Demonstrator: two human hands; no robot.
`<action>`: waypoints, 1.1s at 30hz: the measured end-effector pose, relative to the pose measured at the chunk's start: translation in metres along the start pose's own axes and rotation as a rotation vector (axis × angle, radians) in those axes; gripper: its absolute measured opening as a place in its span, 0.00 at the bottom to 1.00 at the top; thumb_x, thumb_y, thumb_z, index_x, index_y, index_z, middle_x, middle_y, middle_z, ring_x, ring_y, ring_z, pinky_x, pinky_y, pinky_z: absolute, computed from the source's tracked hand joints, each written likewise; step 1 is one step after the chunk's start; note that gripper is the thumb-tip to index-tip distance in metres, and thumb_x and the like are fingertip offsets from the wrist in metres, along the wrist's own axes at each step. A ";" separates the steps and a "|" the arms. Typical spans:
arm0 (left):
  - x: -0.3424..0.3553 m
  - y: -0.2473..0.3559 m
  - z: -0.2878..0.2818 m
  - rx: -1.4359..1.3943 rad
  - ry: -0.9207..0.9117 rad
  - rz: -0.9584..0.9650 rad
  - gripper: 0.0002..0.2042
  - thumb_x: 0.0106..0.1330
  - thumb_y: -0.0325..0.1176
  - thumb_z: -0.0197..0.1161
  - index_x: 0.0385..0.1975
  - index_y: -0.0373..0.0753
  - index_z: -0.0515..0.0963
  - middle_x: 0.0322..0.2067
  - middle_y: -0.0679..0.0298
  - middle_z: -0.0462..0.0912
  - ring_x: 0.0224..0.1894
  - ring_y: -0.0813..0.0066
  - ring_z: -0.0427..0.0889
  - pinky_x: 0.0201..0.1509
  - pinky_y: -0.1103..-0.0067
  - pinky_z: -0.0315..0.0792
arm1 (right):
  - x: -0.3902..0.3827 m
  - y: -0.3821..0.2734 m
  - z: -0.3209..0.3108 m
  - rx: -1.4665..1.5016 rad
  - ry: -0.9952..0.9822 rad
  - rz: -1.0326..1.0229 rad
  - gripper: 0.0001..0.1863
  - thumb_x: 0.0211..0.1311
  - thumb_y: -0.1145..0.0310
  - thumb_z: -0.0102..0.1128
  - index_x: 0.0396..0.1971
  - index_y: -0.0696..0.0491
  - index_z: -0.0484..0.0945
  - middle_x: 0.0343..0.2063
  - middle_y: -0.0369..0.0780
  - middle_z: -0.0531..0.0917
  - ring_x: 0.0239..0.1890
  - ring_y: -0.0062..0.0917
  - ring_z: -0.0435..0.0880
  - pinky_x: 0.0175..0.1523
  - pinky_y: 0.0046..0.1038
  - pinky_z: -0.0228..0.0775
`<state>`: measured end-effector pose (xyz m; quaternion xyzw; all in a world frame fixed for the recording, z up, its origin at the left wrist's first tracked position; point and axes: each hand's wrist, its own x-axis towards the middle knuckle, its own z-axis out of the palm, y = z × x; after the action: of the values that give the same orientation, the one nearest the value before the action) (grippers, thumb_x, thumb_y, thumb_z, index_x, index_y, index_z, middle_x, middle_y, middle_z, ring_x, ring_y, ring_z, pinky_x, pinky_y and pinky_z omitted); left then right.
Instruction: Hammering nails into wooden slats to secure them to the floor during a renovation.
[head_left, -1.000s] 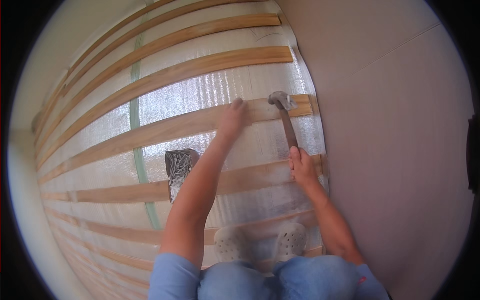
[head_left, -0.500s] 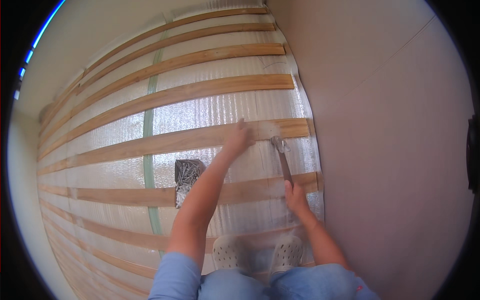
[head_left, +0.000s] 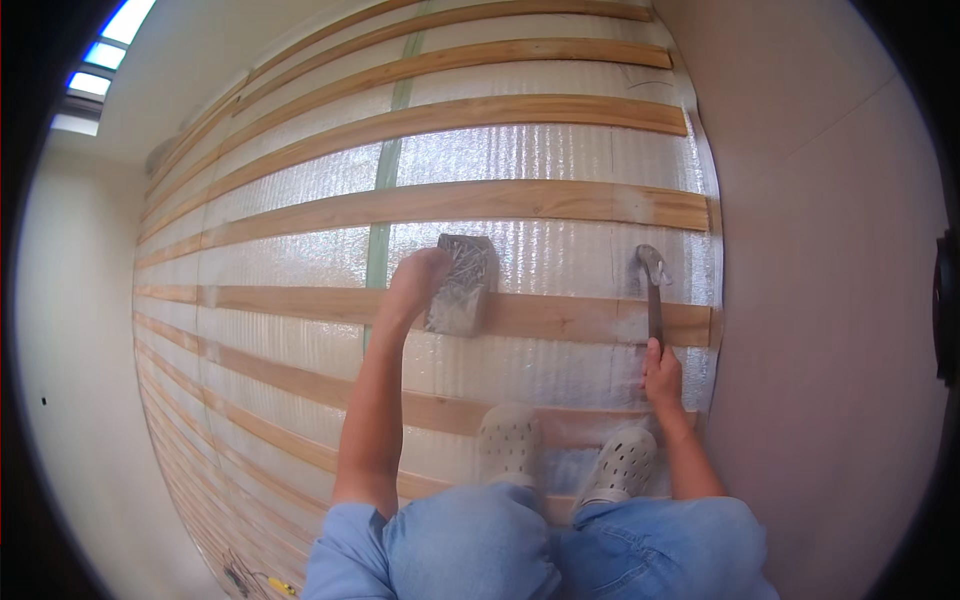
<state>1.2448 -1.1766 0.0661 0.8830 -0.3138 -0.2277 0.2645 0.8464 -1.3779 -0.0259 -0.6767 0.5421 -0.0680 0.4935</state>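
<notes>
My right hand (head_left: 663,375) is closed around the handle of a hammer (head_left: 654,290), whose metal head is raised above the silvery floor sheet near the right ends of the wooden battens. Farther left, my left hand (head_left: 422,272) is at the upper left edge of a dark open box (head_left: 488,262). Its fingers look curled over that edge, though blur partly hides them. Inside the box lie many loose grey nails (head_left: 458,290). The box sits across a wooden batten (head_left: 560,318).
Parallel battens (head_left: 540,200) cross the reflective sheet (head_left: 300,262), which has a strip of green tape (head_left: 379,250). A plain wall (head_left: 820,300) rises at right. Below me are my pale clogs (head_left: 510,440). A yellow item with cords (head_left: 280,585) lies at lower left.
My left hand has left the batten ahead and come back left to the nail box. The hammer stays in my right hand, its head now away from that batten. The whole view has shifted.
</notes>
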 end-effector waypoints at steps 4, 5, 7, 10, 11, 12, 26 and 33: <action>-0.025 0.009 0.024 0.205 0.044 0.165 0.08 0.61 0.27 0.60 0.38 0.37 0.82 0.37 0.53 0.82 0.42 0.52 0.81 0.48 0.66 0.75 | -0.002 0.014 -0.008 0.051 0.010 -0.034 0.26 0.74 0.48 0.46 0.28 0.58 0.72 0.13 0.36 0.73 0.12 0.21 0.73 0.18 0.26 0.67; -0.024 0.009 0.031 0.226 0.048 0.239 0.06 0.59 0.28 0.59 0.34 0.38 0.80 0.35 0.53 0.81 0.42 0.51 0.80 0.46 0.63 0.74 | 0.002 0.024 -0.007 0.028 0.024 -0.067 0.26 0.74 0.48 0.46 0.28 0.58 0.72 0.14 0.37 0.73 0.13 0.21 0.74 0.19 0.26 0.67; -0.026 -0.006 0.046 0.264 0.107 0.335 0.02 0.56 0.27 0.59 0.28 0.39 0.77 0.31 0.54 0.76 0.40 0.51 0.77 0.43 0.61 0.72 | 0.006 0.034 -0.003 0.011 0.054 -0.114 0.26 0.74 0.48 0.46 0.28 0.58 0.72 0.14 0.37 0.73 0.13 0.22 0.75 0.19 0.26 0.68; -0.027 -0.007 0.044 0.359 0.124 0.350 0.02 0.55 0.26 0.59 0.28 0.39 0.76 0.31 0.55 0.76 0.38 0.51 0.77 0.42 0.62 0.73 | 0.000 0.034 0.000 -0.026 0.050 -0.092 0.26 0.74 0.48 0.47 0.29 0.59 0.72 0.14 0.38 0.74 0.13 0.23 0.76 0.20 0.28 0.68; -0.025 -0.010 0.047 0.352 0.130 0.370 0.02 0.55 0.26 0.59 0.28 0.39 0.76 0.31 0.55 0.76 0.38 0.51 0.77 0.42 0.62 0.73 | 0.000 0.035 -0.002 -0.038 0.051 -0.111 0.26 0.74 0.49 0.47 0.29 0.59 0.72 0.14 0.38 0.75 0.13 0.24 0.76 0.20 0.29 0.69; -0.021 -0.015 0.052 0.372 0.143 0.401 0.02 0.55 0.25 0.60 0.28 0.38 0.75 0.30 0.56 0.75 0.38 0.52 0.77 0.41 0.62 0.74 | 0.001 0.036 -0.002 -0.048 0.050 -0.128 0.26 0.74 0.49 0.47 0.29 0.60 0.73 0.14 0.39 0.75 0.14 0.25 0.77 0.21 0.29 0.69; -0.027 -0.024 0.058 0.194 0.288 0.456 0.07 0.58 0.26 0.62 0.35 0.41 0.74 0.31 0.60 0.76 0.36 0.56 0.80 0.37 0.66 0.75 | 0.000 0.016 -0.002 0.088 0.005 -0.022 0.27 0.74 0.47 0.46 0.26 0.59 0.72 0.13 0.38 0.72 0.14 0.24 0.74 0.20 0.29 0.65; -0.001 0.029 0.063 -0.029 0.366 0.258 0.05 0.61 0.26 0.61 0.36 0.38 0.75 0.30 0.57 0.81 0.34 0.57 0.82 0.37 0.68 0.75 | 0.002 0.028 0.002 0.105 0.003 -0.061 0.27 0.74 0.47 0.46 0.26 0.57 0.71 0.13 0.37 0.72 0.13 0.23 0.72 0.18 0.28 0.63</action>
<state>1.1958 -1.2157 0.0368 0.8584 -0.3676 -0.0325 0.3564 0.8298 -1.3761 -0.0481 -0.6662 0.5176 -0.1122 0.5251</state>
